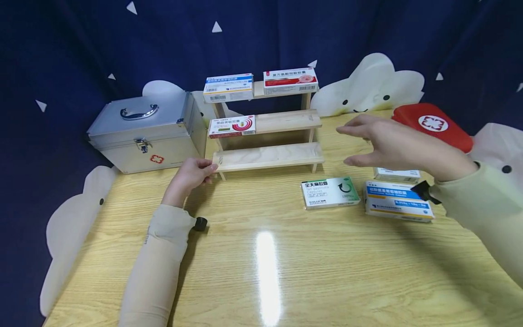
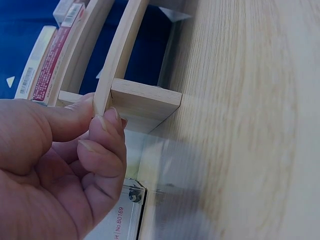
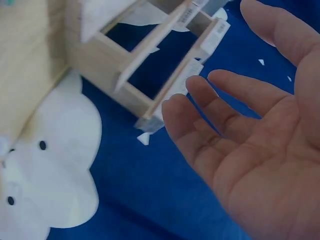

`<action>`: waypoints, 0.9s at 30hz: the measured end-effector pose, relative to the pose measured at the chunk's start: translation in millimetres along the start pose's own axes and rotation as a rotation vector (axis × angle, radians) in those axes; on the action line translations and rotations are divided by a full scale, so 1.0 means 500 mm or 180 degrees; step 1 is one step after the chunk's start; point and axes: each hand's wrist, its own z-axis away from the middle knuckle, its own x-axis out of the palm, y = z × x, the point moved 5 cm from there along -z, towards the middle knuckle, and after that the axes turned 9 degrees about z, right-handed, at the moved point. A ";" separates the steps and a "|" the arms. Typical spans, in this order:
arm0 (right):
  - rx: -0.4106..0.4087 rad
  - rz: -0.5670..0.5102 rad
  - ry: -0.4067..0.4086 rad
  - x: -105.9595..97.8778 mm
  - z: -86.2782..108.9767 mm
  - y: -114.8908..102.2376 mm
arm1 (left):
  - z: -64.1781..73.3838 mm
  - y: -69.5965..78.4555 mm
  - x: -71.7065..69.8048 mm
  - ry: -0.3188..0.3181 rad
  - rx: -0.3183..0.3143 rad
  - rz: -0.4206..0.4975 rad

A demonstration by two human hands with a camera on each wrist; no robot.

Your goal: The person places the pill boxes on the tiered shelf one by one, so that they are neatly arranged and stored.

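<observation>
A three-tier wooden step rack [image 1: 269, 156] stands on the table. My left hand [image 1: 189, 177] pinches the left end of its lowest shelf between thumb and fingers, as the left wrist view shows up close on the shelf board [image 2: 117, 55]. On the top tier sit a blue-and-white medicine box [image 1: 229, 87] and a red-and-white one [image 1: 291, 81]. The middle tier carries a red-and-white capsule box [image 1: 232, 126] at its left. Right of the rack, my right hand [image 1: 392, 141] hovers with fingers spread apart from the thumb, holding nothing.
A green-and-white capsule box [image 1: 330, 192] and a blue-and-white box [image 1: 398, 202] lie on the table, with another box [image 1: 396, 175] partly hidden under the right forearm. A silver case [image 1: 143, 127] stands at left; a red first-aid pouch [image 1: 433, 127] lies at right. A dark blue curtain [image 1: 261, 41] hangs behind.
</observation>
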 end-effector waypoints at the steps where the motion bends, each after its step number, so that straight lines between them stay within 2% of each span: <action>1: 0.0026 -0.0009 -0.0019 0.008 0.007 0.005 | 0.000 0.000 0.000 -0.0003 0.0000 -0.0006; 11: 0.0202 -0.0063 -0.0196 0.110 0.046 0.042 | -0.001 -0.002 -0.001 -0.0012 0.0023 -0.0035; 20: -0.0087 -0.0039 -0.0199 0.197 0.049 0.042 | 0.001 0.000 -0.001 -0.0018 0.0030 -0.0049; 27: -0.0156 0.0065 -0.0223 0.224 0.039 0.046 | 0.001 0.001 0.001 -0.0011 0.0030 -0.0046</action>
